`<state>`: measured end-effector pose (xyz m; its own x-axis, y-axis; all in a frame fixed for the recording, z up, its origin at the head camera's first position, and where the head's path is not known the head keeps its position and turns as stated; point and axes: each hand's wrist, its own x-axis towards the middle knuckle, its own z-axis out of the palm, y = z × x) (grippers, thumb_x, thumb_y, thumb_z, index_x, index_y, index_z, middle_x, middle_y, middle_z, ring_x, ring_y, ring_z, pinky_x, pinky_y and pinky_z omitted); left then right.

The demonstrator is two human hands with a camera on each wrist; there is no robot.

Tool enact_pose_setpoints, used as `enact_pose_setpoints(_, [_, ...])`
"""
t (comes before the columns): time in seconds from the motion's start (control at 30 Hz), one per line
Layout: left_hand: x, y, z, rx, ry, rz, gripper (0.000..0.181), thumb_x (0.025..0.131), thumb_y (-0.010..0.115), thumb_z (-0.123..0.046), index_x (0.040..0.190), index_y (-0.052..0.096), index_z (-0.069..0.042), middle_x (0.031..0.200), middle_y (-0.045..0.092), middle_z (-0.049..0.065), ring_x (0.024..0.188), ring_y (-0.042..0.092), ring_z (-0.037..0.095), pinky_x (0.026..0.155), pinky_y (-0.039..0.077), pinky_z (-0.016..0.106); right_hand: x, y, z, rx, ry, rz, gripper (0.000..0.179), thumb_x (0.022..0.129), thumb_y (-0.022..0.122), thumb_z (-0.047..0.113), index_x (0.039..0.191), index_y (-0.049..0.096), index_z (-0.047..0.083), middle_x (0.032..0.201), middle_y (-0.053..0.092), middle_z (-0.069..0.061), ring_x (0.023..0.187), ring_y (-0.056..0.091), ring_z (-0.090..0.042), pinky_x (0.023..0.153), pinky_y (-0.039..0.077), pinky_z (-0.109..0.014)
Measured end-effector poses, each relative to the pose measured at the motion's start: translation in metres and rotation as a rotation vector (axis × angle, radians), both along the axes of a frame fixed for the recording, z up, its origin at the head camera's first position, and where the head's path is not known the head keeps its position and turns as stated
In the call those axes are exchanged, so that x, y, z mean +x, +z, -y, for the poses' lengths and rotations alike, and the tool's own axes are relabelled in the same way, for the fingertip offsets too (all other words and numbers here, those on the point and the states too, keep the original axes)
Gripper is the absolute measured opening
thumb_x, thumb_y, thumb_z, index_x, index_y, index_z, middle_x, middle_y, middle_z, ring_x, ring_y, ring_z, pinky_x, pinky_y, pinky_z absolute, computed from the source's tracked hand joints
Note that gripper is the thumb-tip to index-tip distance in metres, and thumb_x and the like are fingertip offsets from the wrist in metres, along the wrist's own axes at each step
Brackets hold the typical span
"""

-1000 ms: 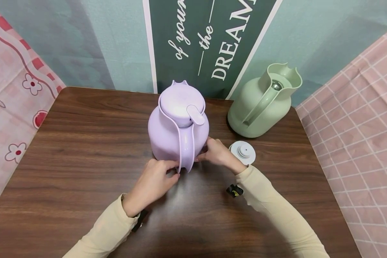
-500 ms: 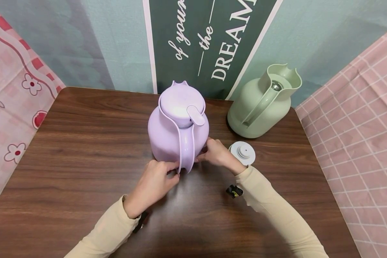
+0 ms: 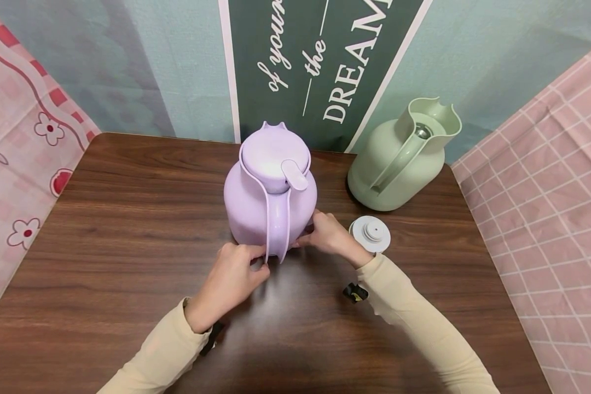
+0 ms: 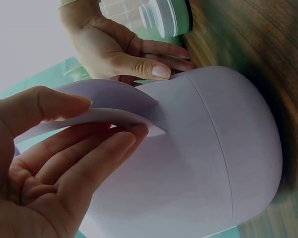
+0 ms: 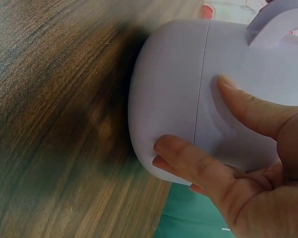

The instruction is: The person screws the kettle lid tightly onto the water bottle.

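A lilac vacuum jug [image 3: 243, 202] with a domed lid stands upright on the wooden table. In the head view its handle [image 3: 278, 227] points toward me. My left hand [image 3: 232, 276] pinches the lower edge of that handle; in the left wrist view, thumb and fingers [image 4: 97, 158] lie on either side of it. Low on the jug's right side rests my right hand [image 3: 327, 234]. The right wrist view shows its fairly straight thumb and fingers [image 5: 188, 156] against the jug's body [image 5: 164, 94], spread rather than wrapped round it.
To the back right stands a green vacuum jug [image 3: 399, 164] with its top uncovered. A white round stopper [image 3: 371, 234] lies beside my right wrist. Behind the table [image 3: 128, 230] hangs a cloth with lettering, and a pink checked cloth [image 3: 546, 219] covers the right side.
The lilac jug has turned slightly, its handle and lid lever shifting a little left. Both hands have moved slightly left with it. The green jug and white stopper have stayed put.
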<state>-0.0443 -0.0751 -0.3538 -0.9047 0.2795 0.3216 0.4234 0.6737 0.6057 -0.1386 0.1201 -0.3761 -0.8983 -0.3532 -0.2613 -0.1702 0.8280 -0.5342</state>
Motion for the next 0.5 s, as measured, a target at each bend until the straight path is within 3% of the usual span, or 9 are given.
enact_pose_setpoints(0.23, [-0.003, 0.001, 0.005, 0.011, 0.006, -0.002, 0.013, 0.061, 0.064, 0.004, 0.063, 0.062, -0.009, 0.048, 0.042, -0.005, 0.048, 0.034, 0.016, 0.047, 0.039, 0.030, -0.002, 0.000, 0.005, -0.005, -0.007, 0.015, 0.041, 0.067, 0.081, 0.030, 0.094, 0.062, 0.005, 0.082, 0.066, -0.004, 0.077, 0.060, -0.017, 0.068, 0.047, -0.031])
enact_pose_setpoints(0.5, [-0.008, 0.004, 0.014, -0.005, 0.025, 0.065, 0.014, 0.062, 0.063, 0.003, 0.059, 0.060, -0.010, 0.049, 0.042, -0.005, 0.049, 0.036, 0.016, 0.047, 0.037, 0.030, -0.005, 0.001, 0.015, 0.007, -0.018, 0.017, 0.041, 0.067, 0.080, 0.030, 0.093, 0.061, 0.005, 0.079, 0.065, -0.004, 0.074, 0.058, -0.017, 0.065, 0.046, -0.030])
